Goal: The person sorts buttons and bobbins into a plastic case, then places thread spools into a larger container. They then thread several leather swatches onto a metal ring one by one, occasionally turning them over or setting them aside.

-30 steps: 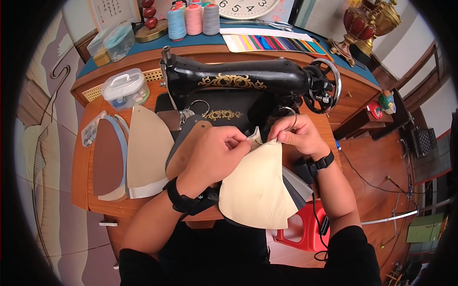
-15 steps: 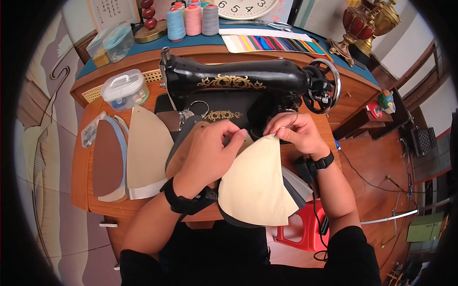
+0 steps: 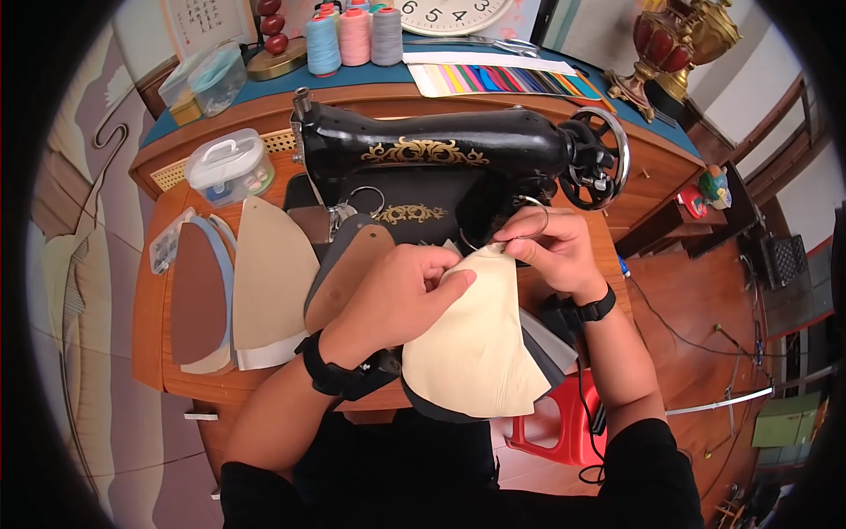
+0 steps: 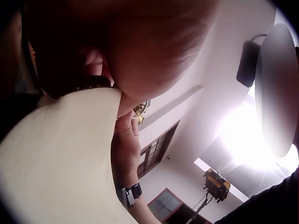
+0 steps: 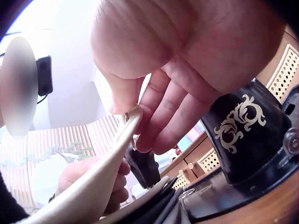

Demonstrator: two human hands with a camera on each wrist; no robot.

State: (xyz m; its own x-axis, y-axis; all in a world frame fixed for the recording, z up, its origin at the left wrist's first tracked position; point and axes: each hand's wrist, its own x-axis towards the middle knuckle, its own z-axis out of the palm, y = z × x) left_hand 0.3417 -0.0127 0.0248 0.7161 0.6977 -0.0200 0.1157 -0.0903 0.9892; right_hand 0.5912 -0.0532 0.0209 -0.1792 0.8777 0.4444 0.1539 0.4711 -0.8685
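Observation:
A cream swatch [image 3: 476,353], smooth like leather and rounded at its wide lower end, hangs between the hands. My right hand [image 3: 560,251] pinches its narrow top corner between thumb and fingers, and a thin metal ring [image 3: 543,216] loops up from that grip. The left hand [image 3: 397,295] holds the swatch by its upper left edge, thumb on the front face and the other fingers behind. Below it shows the edge of a dark swatch [image 3: 432,409]. In the right wrist view, the cream swatch [image 5: 93,191] appears edge-on, its corner between thumb and fingers.
A black sewing machine [image 3: 432,141] stands just beyond the hands. Left lie a brown swatch [image 3: 198,291], a taupe swatch [image 3: 273,273] and a tan swatch [image 3: 348,264] with small holes. Behind are a clear lidded box [image 3: 231,167], thread spools [image 3: 355,40] and a colour card [image 3: 493,78].
The left hand has come away from the top corner and down onto the swatch's left edge, its thumb now on the front. The right hand keeps its pinch; the ring shows more plainly again.

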